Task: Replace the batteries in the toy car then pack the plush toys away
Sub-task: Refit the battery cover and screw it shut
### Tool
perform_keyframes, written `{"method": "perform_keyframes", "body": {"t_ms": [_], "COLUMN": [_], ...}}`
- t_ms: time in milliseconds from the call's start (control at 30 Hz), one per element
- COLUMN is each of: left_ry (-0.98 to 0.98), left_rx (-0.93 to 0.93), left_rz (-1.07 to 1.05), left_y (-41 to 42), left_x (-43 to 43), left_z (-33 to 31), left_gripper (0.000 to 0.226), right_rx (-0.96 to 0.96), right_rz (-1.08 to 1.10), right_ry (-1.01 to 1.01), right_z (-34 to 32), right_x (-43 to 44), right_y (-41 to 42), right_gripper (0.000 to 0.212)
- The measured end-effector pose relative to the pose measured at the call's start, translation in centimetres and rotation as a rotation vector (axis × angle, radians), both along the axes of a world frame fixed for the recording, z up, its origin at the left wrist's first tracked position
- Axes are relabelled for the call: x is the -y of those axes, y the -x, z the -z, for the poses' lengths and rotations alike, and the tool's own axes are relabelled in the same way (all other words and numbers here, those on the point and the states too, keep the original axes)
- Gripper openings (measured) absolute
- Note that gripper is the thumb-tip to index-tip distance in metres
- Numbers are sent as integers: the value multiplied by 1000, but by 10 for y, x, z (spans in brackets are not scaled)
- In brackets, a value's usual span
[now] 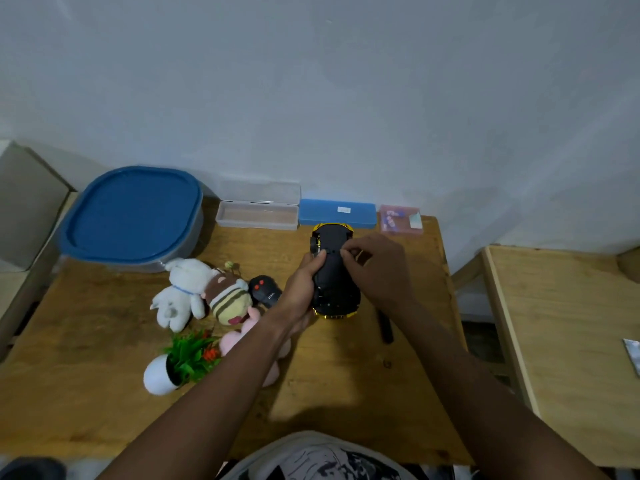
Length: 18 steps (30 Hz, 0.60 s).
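One yellow toy car with a black underside is turned upside down, near the back of the wooden surface. The left hand grasps its side. The fingers of the right hand pinch at the underside; what they grip is too small to tell. One black remote control lies just beside the left hand. Three plush toys are near: white, striped brown, pink. Behind stands one blue-lidded container.
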<state>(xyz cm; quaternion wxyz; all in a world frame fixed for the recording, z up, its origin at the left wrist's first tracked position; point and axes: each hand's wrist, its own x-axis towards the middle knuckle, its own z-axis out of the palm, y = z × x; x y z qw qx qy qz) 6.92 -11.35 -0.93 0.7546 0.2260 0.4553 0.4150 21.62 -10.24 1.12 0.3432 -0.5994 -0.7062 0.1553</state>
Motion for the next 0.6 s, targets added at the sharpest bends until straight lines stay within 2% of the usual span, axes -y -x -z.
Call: {"method": "perform_keyframes", "body": {"t_ms": [133,300,600], "left_ry": [-16,-28,-18], "left_rx": [-6,-6,48], "left_rz": [23,36,35], "left_y": [4,9,8], "left_x": [2,5,9], "left_z": [-1,0,-3], "left_gripper": [35,36,31], "right_rx": [-42,-85,88], "right_rz": [-9,-21,-136], "right_ry": [7,37,21], "right_z": [-6,-9,-11], "right_x": [2,4,4], "right_y": [-1,0,-2], "right_gripper": [5,13,19]}}
